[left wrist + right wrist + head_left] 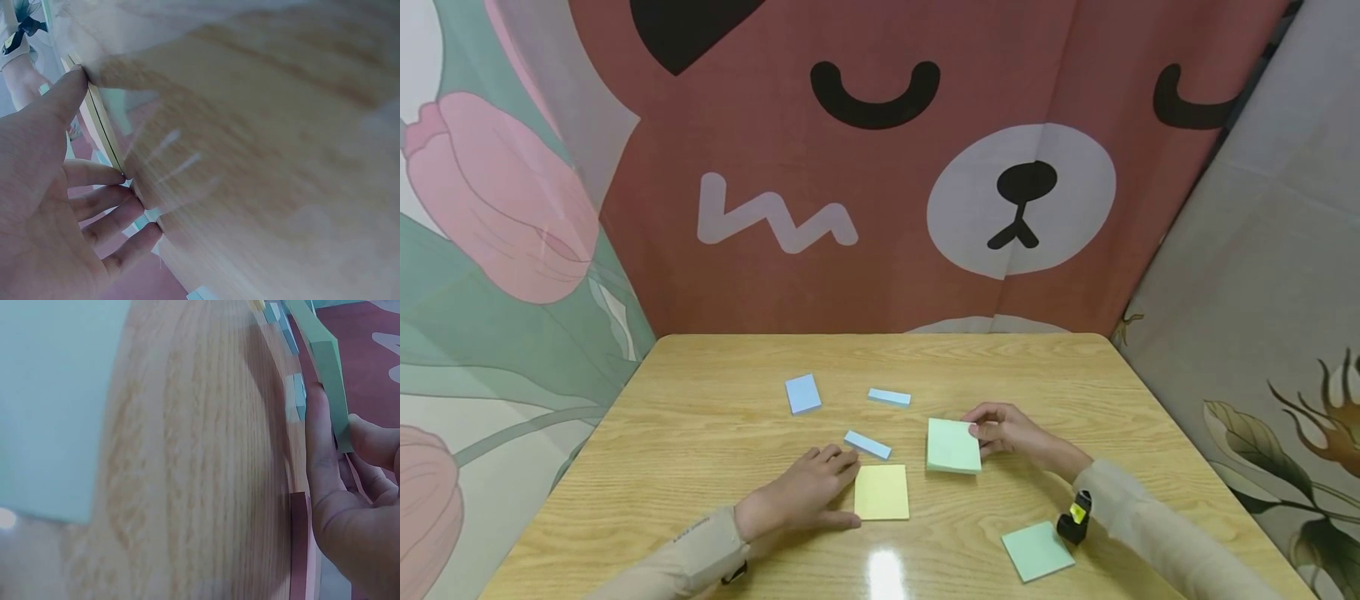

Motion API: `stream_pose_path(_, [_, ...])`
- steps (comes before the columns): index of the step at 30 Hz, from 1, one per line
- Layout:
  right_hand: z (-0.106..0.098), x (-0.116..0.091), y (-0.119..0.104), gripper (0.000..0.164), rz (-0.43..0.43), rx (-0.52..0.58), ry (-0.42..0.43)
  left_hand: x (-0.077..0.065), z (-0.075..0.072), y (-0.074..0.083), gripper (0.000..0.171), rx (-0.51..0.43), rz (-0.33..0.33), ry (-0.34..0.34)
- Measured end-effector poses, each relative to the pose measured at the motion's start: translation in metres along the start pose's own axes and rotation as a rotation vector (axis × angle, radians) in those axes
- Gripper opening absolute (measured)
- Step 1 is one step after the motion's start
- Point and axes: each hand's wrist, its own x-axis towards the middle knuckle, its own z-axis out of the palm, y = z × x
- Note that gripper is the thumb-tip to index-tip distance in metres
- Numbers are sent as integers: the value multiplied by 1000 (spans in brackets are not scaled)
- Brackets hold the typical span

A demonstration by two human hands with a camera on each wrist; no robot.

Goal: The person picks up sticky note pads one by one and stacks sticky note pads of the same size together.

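Note:
My right hand (1011, 433) pinches a pale green sticky note pad (952, 446) by its right edge, thumb on top. In the right wrist view the held pad (331, 381) is tilted, raised off the wood. My left hand (808, 492) lies on the table with its fingers extended. Its thumb and index fingertips touch the left corners of a yellow sticky note pad (882, 492), whose edge (103, 128) shows in the left wrist view. Just beyond those fingers lies a narrow light blue pad (868, 444).
Farther back are a blue square pad (803, 393) and another narrow light blue pad (890, 397). A green pad (1038, 551) lies near my right sleeve. A reddish block-like edge (300, 544) stands below my right hand. Printed curtains surround the wooden table (700, 417).

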Motion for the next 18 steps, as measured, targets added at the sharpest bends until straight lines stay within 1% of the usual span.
stream_pose_path(7, [6,0,1,31,-6,-11,-20,0,0,0,76,13,14,16])
stream_pose_path(12, [11,0,-2,30,-3,-12,-29,0,1,0,76,9,13,14])
stream_pose_path(18, [15,2,-1,29,-19,-2,-77,0,2,-1,78,11,5,5])
